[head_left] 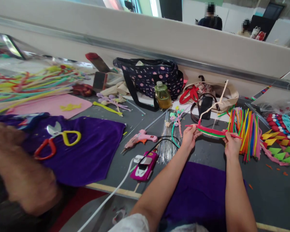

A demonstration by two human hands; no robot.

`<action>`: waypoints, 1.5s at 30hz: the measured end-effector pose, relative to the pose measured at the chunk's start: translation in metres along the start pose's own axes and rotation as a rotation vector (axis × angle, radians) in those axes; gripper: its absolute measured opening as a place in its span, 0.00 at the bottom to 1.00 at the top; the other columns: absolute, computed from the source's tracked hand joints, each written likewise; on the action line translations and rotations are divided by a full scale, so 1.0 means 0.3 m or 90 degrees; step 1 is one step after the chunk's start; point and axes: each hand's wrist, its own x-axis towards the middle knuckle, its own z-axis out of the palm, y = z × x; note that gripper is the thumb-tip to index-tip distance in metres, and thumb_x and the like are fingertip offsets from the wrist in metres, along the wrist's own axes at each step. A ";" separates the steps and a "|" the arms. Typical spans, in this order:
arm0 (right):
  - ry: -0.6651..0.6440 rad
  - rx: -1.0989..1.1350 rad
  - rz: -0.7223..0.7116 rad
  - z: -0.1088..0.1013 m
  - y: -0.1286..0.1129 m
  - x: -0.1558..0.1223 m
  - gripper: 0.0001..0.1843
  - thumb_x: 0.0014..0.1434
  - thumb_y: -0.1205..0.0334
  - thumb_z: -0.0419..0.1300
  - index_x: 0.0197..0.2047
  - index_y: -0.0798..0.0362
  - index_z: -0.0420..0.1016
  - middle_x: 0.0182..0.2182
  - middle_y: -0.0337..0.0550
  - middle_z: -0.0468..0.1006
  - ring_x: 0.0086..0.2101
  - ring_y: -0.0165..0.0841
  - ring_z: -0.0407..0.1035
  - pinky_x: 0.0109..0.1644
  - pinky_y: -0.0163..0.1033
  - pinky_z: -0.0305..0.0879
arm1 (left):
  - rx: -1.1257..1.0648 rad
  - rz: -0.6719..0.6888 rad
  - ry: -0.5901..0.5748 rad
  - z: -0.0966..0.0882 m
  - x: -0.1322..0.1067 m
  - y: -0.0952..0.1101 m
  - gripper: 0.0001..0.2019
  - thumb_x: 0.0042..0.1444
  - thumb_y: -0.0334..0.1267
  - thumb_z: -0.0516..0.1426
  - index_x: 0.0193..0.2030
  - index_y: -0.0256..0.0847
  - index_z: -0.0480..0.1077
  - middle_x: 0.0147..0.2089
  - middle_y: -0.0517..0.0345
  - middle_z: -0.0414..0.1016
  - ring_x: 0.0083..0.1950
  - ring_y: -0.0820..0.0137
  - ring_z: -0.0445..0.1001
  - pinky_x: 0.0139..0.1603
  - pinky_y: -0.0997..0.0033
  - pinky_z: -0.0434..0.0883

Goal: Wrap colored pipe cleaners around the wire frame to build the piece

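Left hand (190, 137) and right hand (232, 143) pinched opposite ends of one pink-green strip bundle (210, 131) over the table (204, 155). One scissors (55, 132), one glue gun (142, 138), one magenta plug block (148, 168) lay left. Bare room separated bundle from near purple cloth (205, 187); front edge (116, 190) nearer body.

I count one bundle of strips (210, 130) between my left fingers (192, 128) and my right fingers (229, 135). On the one surface (261, 180) I see one clear pair of scissors (58, 132), one glue gun (141, 138), one power strip (153, 159), one white cable (111, 193), one bottle (163, 98) and one pink sheet (43, 104). I have two bags, a spotted bag (149, 75) and a pale bag (228, 93), and two purple cloths (96, 141). The clear sticks (169, 145) and two heaps of coloured stems (244, 132) overlap too much for me to count singly. Beyond, I see two people (210, 21).
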 end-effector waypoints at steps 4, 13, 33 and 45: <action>-0.023 0.039 0.057 0.013 0.011 -0.016 0.23 0.38 0.56 0.74 0.29 0.53 0.64 0.29 0.44 0.82 0.31 0.36 0.78 0.29 0.36 0.74 | -0.089 -0.019 -0.071 0.001 -0.004 0.014 0.07 0.57 0.38 0.59 0.38 0.36 0.70 0.42 0.49 0.80 0.42 0.65 0.79 0.42 0.67 0.77; -0.026 0.120 0.142 0.035 0.034 -0.029 0.18 0.39 0.60 0.73 0.29 0.53 0.68 0.28 0.39 0.81 0.26 0.29 0.75 0.28 0.33 0.74 | -0.179 -0.063 -0.045 0.022 -0.018 0.032 0.07 0.61 0.37 0.56 0.34 0.37 0.70 0.36 0.54 0.79 0.51 0.64 0.77 0.47 0.66 0.75; 0.004 0.052 0.009 0.086 0.013 -0.079 0.22 0.42 0.58 0.71 0.39 0.54 0.71 0.30 0.42 0.82 0.28 0.31 0.76 0.26 0.30 0.68 | 0.006 -0.026 -0.179 0.050 -0.058 -0.007 0.19 0.45 0.41 0.69 0.42 0.34 0.75 0.41 0.49 0.80 0.38 0.66 0.79 0.39 0.69 0.75; 0.015 -0.007 -0.033 0.095 0.002 -0.091 0.18 0.45 0.56 0.69 0.36 0.56 0.72 0.30 0.46 0.82 0.27 0.34 0.76 0.26 0.34 0.70 | -0.012 -0.063 -0.073 0.044 -0.051 -0.022 0.18 0.37 0.37 0.71 0.33 0.31 0.74 0.28 0.55 0.78 0.26 0.73 0.75 0.30 0.72 0.78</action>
